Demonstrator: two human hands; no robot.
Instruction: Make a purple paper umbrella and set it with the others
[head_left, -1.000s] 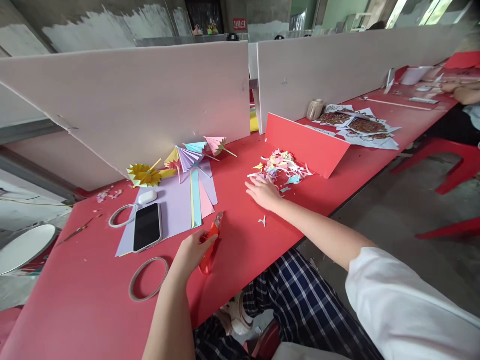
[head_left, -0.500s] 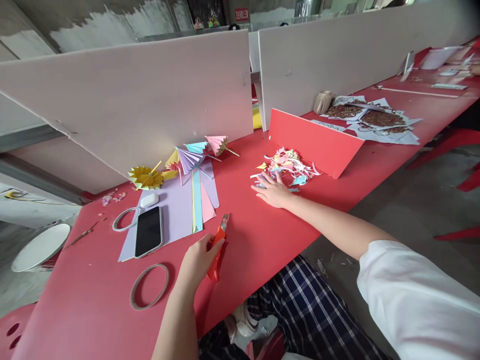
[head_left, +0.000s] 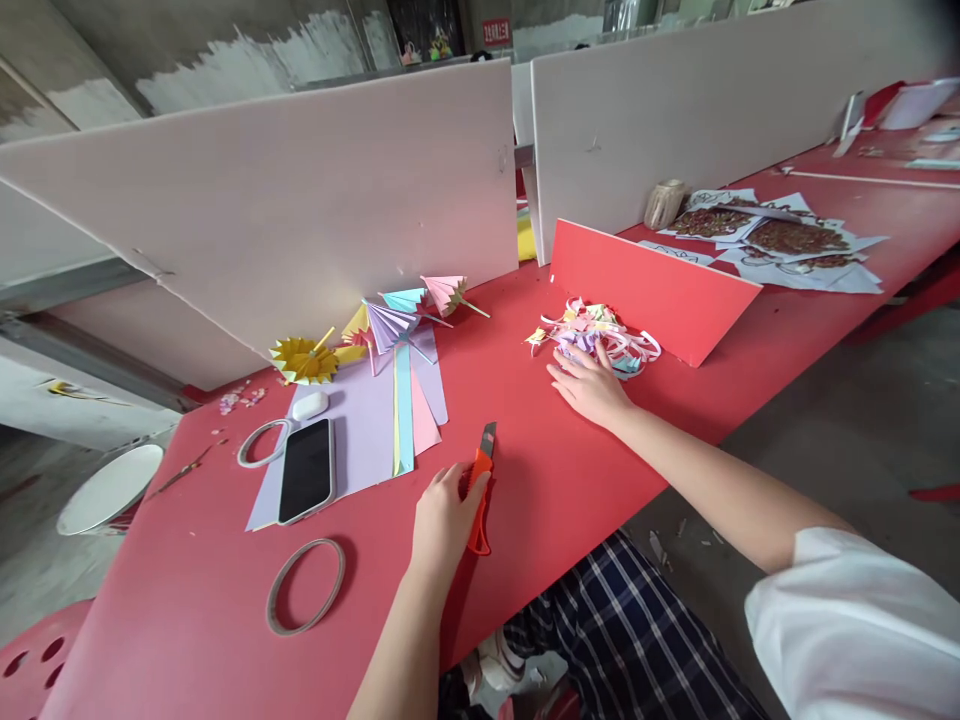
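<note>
My left hand (head_left: 448, 512) is closed around an orange utility knife (head_left: 482, 505) with its blade out, just over the red table. Farther right, my right hand (head_left: 592, 385) lies with fingers spread at the near edge of a heap of coloured paper scraps (head_left: 600, 325). Its fingertips touch the scraps. Behind the heap a red board (head_left: 652, 285) stands on edge. Left of the knife lie lilac paper sheets (head_left: 360, 430) with blue, pink and yellow strips on top. Small folded paper umbrellas (head_left: 390, 325) rest at the back of these sheets.
A phone (head_left: 307, 470), a white earbud case (head_left: 310, 405) and a white tape roll (head_left: 262, 443) lie on the left. Nearer me is another tape roll (head_left: 306, 588). White panels (head_left: 337, 190) line the back. Papers with brown pieces (head_left: 795, 238) lie at the right.
My left hand has moved right with the knife. My right hand has slid right along with the scraps, which are bunched closer together near the red board. The view has shifted slightly.
</note>
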